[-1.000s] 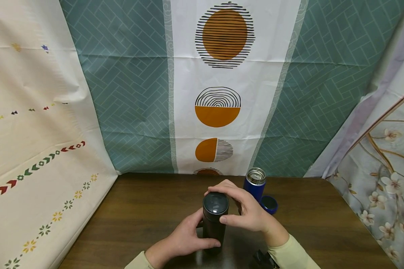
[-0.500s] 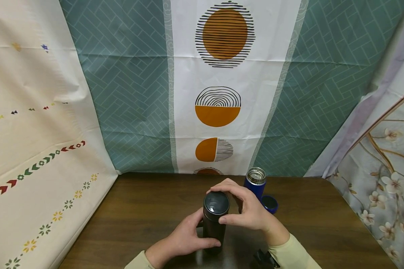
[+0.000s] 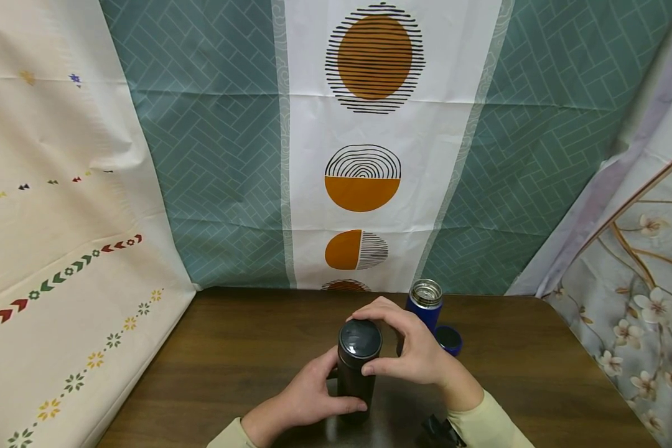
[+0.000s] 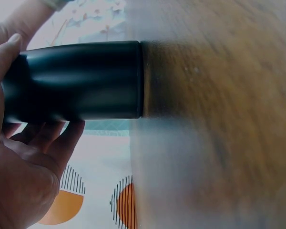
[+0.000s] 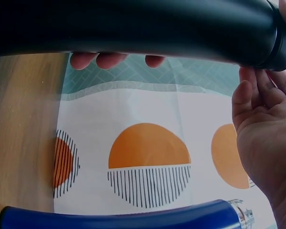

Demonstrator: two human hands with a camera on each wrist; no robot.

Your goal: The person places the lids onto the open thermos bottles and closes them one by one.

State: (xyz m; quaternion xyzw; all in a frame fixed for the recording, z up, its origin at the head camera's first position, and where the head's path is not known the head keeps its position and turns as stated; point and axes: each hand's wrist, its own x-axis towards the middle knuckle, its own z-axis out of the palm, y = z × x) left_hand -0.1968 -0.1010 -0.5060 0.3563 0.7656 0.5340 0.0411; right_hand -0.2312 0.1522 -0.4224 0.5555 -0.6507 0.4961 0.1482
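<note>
A black thermos flask [image 3: 354, 386] stands upright on the wooden table in front of me. My left hand [image 3: 312, 393] grips its body from the left, thumb across the front and fingers behind. Around the flask's black lid [image 3: 360, 338] curl the fingers and thumb of my right hand [image 3: 411, 345]. In the left wrist view, the base of the flask [image 4: 86, 81] rests on the tabletop. The right wrist view has the right hand [image 5: 267, 107] at the lid end, where a thin seam rings the flask between lid and body.
Behind my right hand stands a blue flask [image 3: 424, 314] with its steel mouth uncovered. Its blue-rimmed lid [image 3: 448, 340] lies beside it on the table [image 3: 246, 348]. A patterned curtain [image 3: 218, 155] hangs along the back edge, with more cloth at both sides.
The fingers and thumb of my right hand have shifted slightly around the lid. My left hand and the black thermos flask stay in place.
</note>
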